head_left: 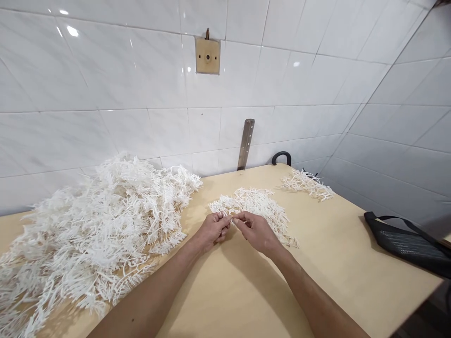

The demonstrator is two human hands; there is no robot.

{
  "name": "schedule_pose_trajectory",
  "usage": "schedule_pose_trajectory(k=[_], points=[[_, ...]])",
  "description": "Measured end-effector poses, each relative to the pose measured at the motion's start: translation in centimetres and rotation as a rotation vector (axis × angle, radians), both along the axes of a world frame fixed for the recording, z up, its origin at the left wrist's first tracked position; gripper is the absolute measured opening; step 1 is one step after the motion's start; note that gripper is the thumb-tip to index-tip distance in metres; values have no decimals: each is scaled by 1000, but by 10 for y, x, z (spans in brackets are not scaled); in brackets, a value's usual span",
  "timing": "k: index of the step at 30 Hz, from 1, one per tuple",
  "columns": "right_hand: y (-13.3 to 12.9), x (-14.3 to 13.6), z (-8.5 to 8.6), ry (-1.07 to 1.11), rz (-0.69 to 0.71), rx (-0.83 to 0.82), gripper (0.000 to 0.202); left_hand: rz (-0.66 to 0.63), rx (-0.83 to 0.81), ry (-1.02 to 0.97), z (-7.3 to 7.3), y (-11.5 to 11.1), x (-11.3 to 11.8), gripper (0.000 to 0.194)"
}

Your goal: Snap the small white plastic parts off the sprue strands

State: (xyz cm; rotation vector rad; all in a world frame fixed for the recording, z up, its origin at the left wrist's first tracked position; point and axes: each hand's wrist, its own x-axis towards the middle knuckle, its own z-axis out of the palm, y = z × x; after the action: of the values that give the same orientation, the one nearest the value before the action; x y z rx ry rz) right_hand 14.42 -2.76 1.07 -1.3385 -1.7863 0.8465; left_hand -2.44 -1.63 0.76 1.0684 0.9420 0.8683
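A large, tangled heap of white, plastic-looking branched sprigs point(116, 225) lay left of the left hand point(212, 230), whose curled fingers met the narrow pinch of the right hand point(259, 233) around a tiny white piece point(231, 220), its long axis hidden. A low white sprig pile point(262, 206) spread just beyond, nearer the right hand; smooth tan tabletop point(338, 249) gave room rightward to its edge.

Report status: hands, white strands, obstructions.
Left hand, right hand: fingers pinched close together, contents unclear. Small white pile just beyond; larger white heap left. Nothing seen blocking hands.
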Motion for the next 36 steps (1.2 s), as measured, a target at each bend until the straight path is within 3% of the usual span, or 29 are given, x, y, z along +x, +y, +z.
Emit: schedule_pose_trajectory(k=[5,16,24,31,36], points=[[1,1,-6,-5,-40,-71,28,17,-17,22,0,1,0,46],[5,2,-17,249,78,-318,33,31,54,74,2,-4,5,44],[7,4,-13,422,118,-514,34,4,65,88,3,-4,5,40],[8,4,-16,367,111,-514,30,37,102,119,0,-4,7,33],[7,3,-14,296,97,-497,28,121,218,229,-8,-3,11,29]])
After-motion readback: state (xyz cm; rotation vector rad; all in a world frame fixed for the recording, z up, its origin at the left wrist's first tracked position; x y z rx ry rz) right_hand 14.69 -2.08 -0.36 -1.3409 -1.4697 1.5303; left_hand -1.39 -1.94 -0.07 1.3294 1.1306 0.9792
